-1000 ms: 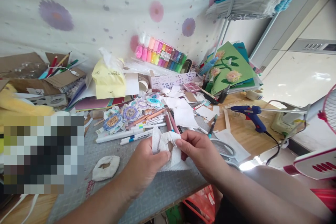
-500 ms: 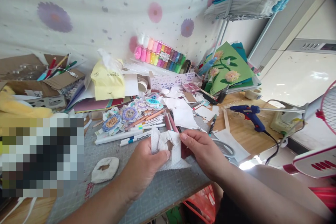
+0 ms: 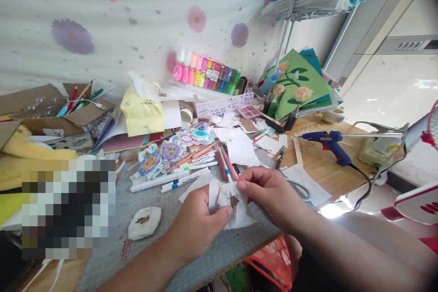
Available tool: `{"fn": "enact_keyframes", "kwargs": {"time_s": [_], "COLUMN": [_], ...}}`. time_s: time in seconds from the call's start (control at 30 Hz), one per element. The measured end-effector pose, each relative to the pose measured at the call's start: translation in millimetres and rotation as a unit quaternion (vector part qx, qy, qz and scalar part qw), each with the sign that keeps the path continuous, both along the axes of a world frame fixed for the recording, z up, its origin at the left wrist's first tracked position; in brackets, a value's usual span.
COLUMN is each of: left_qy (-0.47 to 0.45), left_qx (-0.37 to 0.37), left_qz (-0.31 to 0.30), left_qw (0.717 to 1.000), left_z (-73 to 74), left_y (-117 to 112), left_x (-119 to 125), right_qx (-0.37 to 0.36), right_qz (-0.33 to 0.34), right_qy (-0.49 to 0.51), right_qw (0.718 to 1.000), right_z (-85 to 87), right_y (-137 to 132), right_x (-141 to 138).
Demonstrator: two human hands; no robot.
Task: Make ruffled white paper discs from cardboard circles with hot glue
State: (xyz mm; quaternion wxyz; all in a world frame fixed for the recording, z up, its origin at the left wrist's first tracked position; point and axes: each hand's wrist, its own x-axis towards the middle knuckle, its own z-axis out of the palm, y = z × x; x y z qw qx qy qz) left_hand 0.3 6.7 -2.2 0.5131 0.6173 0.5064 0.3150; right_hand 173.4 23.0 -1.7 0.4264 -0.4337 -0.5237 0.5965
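Both my hands hold a crumpled white paper towel (image 3: 222, 198) just above the grey cutting mat (image 3: 137, 200). My left hand (image 3: 198, 223) pinches its lower left part with thumb and fingers closed. My right hand (image 3: 270, 194) pinches its upper right edge. A small brown piece shows inside the towel between the two thumbs. Behind the hands lie several white marker pens (image 3: 171, 179) and round patterned paper cutouts (image 3: 160, 157).
A torn white ring-shaped scrap (image 3: 144, 222) lies on the mat at left. A blue glue gun (image 3: 330, 143) rests on the wooden table at right, its cord trailing. A yellow tissue pack (image 3: 142, 109), clay tubs (image 3: 205, 70) and a green flower card (image 3: 296, 84) stand behind.
My hands have kept their grip on the towel and squeezed it closer together. The towel sits lower and more bunched. The view shifted slightly.
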Motion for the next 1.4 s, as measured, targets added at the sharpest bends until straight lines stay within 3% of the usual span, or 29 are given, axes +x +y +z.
{"fn": "enact_keyframes", "kwargs": {"time_s": [0.2, 0.4, 0.67, 0.73, 0.9, 1.17, 1.4], "left_qy": [0.018, 0.022, -0.026, -0.055, -0.101, -0.06, -0.065], "left_qx": [0.001, -0.002, -0.05, -0.059, -0.068, -0.051, -0.053], "left_qz": [-0.008, -0.008, -0.014, -0.007, -0.003, -0.002, 0.001], "left_qw": [1.0, 1.0, 0.998, 0.997, 0.993, 0.997, 0.996], "left_z": [2.2, 3.5, -0.5, -0.9, -2.3, -5.3, -1.0], "left_y": [1.7, 1.3, 1.6, 2.8, 4.5, 3.5, 3.8], "left_x": [1.1, 0.0, -0.4, -1.4, -3.3, -3.1, -2.2], "right_qx": [0.037, 0.032, 0.142, 0.131, 0.012, 0.095, 0.084], "right_qz": [-0.006, 0.004, -0.035, -0.026, 0.018, -0.006, 0.025], "right_qy": [-0.07, -0.03, -0.179, -0.142, -0.007, -0.154, -0.129], "right_qw": [0.997, 0.999, 0.973, 0.981, 1.0, 0.984, 0.988], "right_z": [4.9, -0.1, -4.7, -3.6, -1.9, -5.2, 1.5], "right_y": [1.9, 4.7, 7.5, 7.9, 8.2, 8.0, 9.4], "right_x": [-0.6, -3.0, -9.2, -7.2, -1.1, -4.8, -4.5]}}
